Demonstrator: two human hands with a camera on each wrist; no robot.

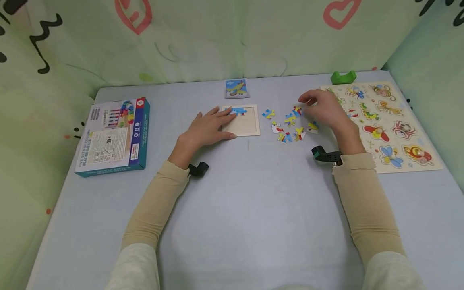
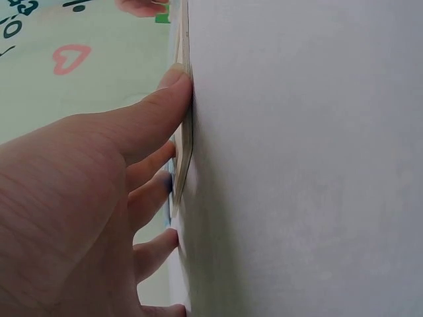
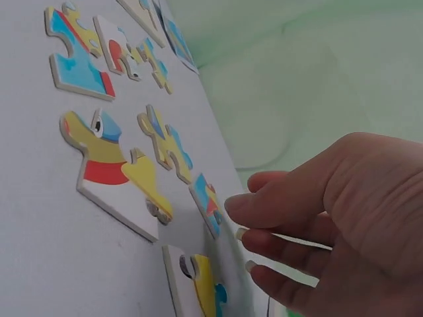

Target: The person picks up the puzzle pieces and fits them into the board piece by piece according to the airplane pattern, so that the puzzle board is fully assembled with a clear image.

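L hand [image 1: 206, 129] — spread on tray [image 1: 250, 125]; R hand [image 1: 324, 108] — loosely bent nr pcs [image 1: 289, 119]

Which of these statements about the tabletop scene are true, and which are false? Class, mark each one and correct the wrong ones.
1. The left hand touches the puzzle frame. True.
2. The right hand holds the green block. False: the green block lies apart from it, and the hand is near the loose pieces.
3. The puzzle frame is completely filled. False: much of it is bare, with blue puzzle near its far edge.
4. The airplane picture lies beyond the frame. True.
5. The box is on the right side. False: it is on the left.
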